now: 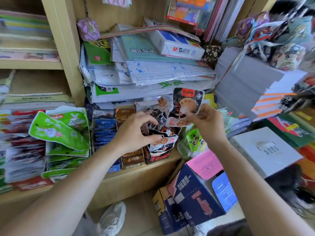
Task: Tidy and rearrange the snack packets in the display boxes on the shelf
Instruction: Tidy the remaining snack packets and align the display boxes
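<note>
- Step in hand: filling and straightening the black box (157,156), far right in the row on the shelf (144,172).
- Right grip (207,124): closed in a pinch on the lower edge of a dark lotus-root packet (186,102), held upright above and just behind the box. Possibly a second, paler one pinched beneath it; hard to be sure.
- Left grip (136,132): curled over the packets (163,132) standing in the box, thumb on the front one and fingers behind, seemingly parting or steadying them.
- Next, as a judgement: lowering the held packet into the gap, upright and face forward, then squaring the row. Calls for the left grip holding a slot open, with the packets leaning unevenly.
- Alongside: a brown box (132,159) and a blue box (104,130) just to the left, and loose green packets (58,132) further left.
- Hidden or unclear: inside of the black box and how full, covered by the left grip. Left fingertips lost among the packets. Print too blurred to read. Frame edges smeared.
</note>
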Available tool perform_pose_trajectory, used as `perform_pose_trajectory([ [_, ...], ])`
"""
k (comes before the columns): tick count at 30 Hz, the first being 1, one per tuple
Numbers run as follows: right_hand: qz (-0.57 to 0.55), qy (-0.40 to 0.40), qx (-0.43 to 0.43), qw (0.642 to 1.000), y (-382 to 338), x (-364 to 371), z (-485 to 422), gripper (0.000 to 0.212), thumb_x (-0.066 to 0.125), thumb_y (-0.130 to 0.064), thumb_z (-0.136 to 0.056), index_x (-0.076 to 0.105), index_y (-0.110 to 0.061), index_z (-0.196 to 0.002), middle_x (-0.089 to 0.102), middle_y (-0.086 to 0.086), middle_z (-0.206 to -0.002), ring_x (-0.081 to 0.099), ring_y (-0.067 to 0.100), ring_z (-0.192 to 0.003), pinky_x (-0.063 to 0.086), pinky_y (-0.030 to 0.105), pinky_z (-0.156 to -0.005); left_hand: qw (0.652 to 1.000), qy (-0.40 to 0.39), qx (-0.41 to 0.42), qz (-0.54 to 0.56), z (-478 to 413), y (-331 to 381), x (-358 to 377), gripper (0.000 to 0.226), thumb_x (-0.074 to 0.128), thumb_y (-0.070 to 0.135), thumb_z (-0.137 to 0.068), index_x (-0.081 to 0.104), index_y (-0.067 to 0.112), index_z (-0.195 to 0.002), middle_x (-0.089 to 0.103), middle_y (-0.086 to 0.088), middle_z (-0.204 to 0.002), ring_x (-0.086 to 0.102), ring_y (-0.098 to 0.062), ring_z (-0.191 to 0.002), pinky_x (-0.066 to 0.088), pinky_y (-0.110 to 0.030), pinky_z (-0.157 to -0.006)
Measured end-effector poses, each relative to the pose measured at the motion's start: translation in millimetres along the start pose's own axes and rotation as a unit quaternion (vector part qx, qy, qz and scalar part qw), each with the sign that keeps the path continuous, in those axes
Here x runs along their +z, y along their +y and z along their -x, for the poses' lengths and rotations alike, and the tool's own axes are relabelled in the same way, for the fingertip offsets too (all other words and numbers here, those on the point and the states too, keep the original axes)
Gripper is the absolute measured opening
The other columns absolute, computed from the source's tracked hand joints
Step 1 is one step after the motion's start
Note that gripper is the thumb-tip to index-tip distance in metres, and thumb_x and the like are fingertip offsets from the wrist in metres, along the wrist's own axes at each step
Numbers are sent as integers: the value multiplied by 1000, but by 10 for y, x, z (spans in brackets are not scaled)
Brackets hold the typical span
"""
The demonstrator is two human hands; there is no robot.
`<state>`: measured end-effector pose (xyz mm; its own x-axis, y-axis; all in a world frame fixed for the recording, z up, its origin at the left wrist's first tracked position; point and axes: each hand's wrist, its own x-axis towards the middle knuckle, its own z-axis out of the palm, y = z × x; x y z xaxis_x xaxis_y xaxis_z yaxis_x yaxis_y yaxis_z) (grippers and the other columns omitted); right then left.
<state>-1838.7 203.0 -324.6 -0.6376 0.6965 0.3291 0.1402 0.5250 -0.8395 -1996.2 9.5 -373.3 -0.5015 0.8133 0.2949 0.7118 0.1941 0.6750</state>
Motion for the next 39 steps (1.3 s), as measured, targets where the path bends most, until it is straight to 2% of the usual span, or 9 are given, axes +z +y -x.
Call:
perform_pose_trajectory([
  [9, -119, -41, 37, 991, 136, -22, 499, 19, 76, -20, -87, 68, -5, -95, 71, 21, -86, 66, 36, -73, 58, 41, -61, 995, 82, -38, -34, -128, -76, 211, 9, 79, 35, -84, 72, 31, -88, 68, 21, -82, 62, 4, -79, 55, -29, -70],
  [12, -96, -66, 59, 991, 258, 205, 491, 23, 75, -14, -87, 64, 5, -92, 67, 28, -80, 69, 31, -69, 60, 38, -60, 996, 71, -54, -6, -175, -73, 206, 9, 80, 33, -82, 73, 29, -85, 69, 19, -81, 63, 4, -79, 53, -26, -73],
  [15, -68, -99, 77, 990, 398, 389, 486, 21, 76, -18, -87, 64, 0, -90, 72, 7, -71, 71, 16, -64, 60, 53, -71, 992, 71, -81, 59, -215, -132, 139, 9, 83, 24, -79, 76, 26, -82, 72, 14, -82, 66, -2, -81, 54, -30, -81],
  [19, 36, -97, 62, 993, 549, 543, 535, 34, 78, -28, -84, 57, -4, -72, 66, 9, -63, 57, 26, -57, 44, 31, -56, 988, 64, -96, 98, -234, -248, 57, 10, 82, 14, -81, 77, 23, -83, 74, 12, -82, 68, -4, -81, 58, -41, -85],
  [25, 179, -91, 10, 980, 560, 610, 543, 35, 88, -25, -72, 64, -1, -63, 58, 10, -69, 56, 18, -61, 46, 31, -55, 984, 48, -84, 152, -204, -204, 13, 22, 61, 12, -96, 78, 27, -94, 74, 16, -97, 67, 0, -91, 55, -32, -85],
  [29, 207, -68, -12, 976, 467, 644, 632, 23, 86, -22, -73, 68, -11, -82, 60, -1, -80, 60, 19, -69, 54, 40, -65, 998, -7, -14, 63, -109, -139, 23, 18, 68, 31, -91, 77, 30, -107, 67, 19, -107, 58, 1, -102, 47, -22, -81],
  [33, 162, -16, -80, 983, 307, 515, 684, 55, 82, -17, -79, 60, -18, -129, 58, -6, -108, 61, 14, -86, 53, 29, -78, 999, 22, 34, -24, 5, -127, 121, 26, 77, 32, -84, 77, 27, -110, 63, 16, -113, 59, -1, -93, 55, -26, -81],
  [36, 192, -62, -142, 969, 315, 477, 591, 59, 79, -19, -82, 57, -17, -137, 57, -3, -127, 53, 15, -115, 44, 27, -98, 997, 53, 49, -35, 77, -87, 159, 32, 81, 25, -82, 76, 23, -113, 62, 14, -118, 63, -3, -88, 57, -22, -82],
  [39, 182, -82, -133, 971, 363, 482, 573, 49, 79, -17, -83, 62, -15, -129, 55, -7, -117, 53, 5, -104, 46, 19, -89, 997, 62, 34, -35, 134, -79, 172, 40, 84, 23, -79, 73, 20, -117, 57, 12, -114, 62, -4, -90, 55, -21, -82],
])
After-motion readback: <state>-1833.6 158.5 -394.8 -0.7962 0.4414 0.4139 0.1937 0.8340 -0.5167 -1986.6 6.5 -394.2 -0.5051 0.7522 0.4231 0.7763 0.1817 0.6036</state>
